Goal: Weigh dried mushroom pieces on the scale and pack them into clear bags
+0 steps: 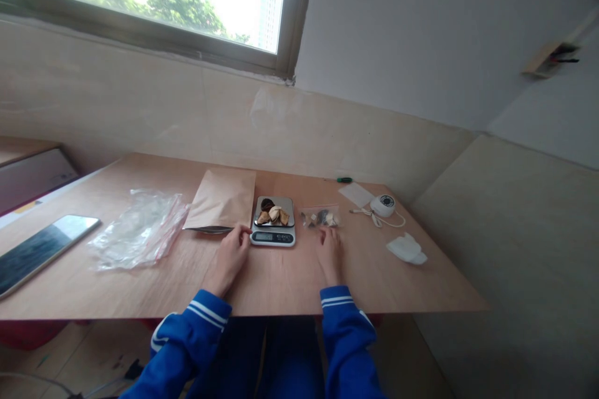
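A small digital scale [272, 237] stands on the table with several dried, brown and cream-coloured pieces [274, 214] on its metal plate. Its display digits are too small to read. My left hand [234, 255] rests at the scale's left front corner, fingers loosely bent, with nothing visible in it. Behind that hand lies a brown paper bag [222, 196], its mouth gaping toward me. On the scale's other side is a small clear zip bag [322, 217] of dark and pale bits. My right hand [330, 249] lies just in front of it, fingers loosely bent and apart, holding nothing visible.
Clear plastic bags [138, 230] and a phone [44, 252] lie to the left. Toward the right are a white round device [382, 204] with a cable, a crumpled white tissue [407, 249], a translucent sheet [356, 194] and a green-handled screwdriver [345, 180]. A wall borders the table's back.
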`<state>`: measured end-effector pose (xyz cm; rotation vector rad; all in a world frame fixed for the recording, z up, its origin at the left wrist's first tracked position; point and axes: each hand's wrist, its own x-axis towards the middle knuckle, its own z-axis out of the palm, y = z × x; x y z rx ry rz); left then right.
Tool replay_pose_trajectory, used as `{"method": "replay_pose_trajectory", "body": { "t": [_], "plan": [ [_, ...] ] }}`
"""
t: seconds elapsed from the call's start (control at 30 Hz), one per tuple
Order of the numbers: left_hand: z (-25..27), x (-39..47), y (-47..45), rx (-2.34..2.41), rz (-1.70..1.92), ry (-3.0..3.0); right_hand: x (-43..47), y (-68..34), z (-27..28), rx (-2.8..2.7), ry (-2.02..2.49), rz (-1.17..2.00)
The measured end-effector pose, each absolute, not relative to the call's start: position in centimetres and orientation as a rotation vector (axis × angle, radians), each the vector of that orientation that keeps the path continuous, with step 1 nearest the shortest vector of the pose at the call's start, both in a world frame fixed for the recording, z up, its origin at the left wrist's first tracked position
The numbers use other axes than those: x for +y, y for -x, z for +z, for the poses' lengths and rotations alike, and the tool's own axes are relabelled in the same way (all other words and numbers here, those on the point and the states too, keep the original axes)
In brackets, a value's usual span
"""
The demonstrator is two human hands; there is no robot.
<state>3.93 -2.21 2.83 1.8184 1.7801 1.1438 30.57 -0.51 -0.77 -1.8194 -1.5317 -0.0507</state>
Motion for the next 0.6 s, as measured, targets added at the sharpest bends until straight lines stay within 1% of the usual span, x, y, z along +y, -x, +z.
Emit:
{"method": "replay_pose_trajectory", "body": {
  "t": [0.13,0.37,0.47,0.6],
  "plan": [
    [3.1,-2.1,-4.0,1.783,1.120,-1.839,-0.6,-30.5,-0.6,-1.533,1.822,-0.042],
    [2.8,-2.0,-3.7,1.811,1.325,-1.772,-0.7,-30.4,-0.5,-1.534,1.835,-0.044],
    [2.5,-1.9,-3.2,1.966,1.362,-1.771,-0.7,-30.5,-0.6,-1.542,1.838,-0.045],
    [2.0,-1.8,-2.7,2.361,1.244,-1.598,-0.6,-30.7,-0.8,-1.548,1.821,-0.039]
  ]
}}
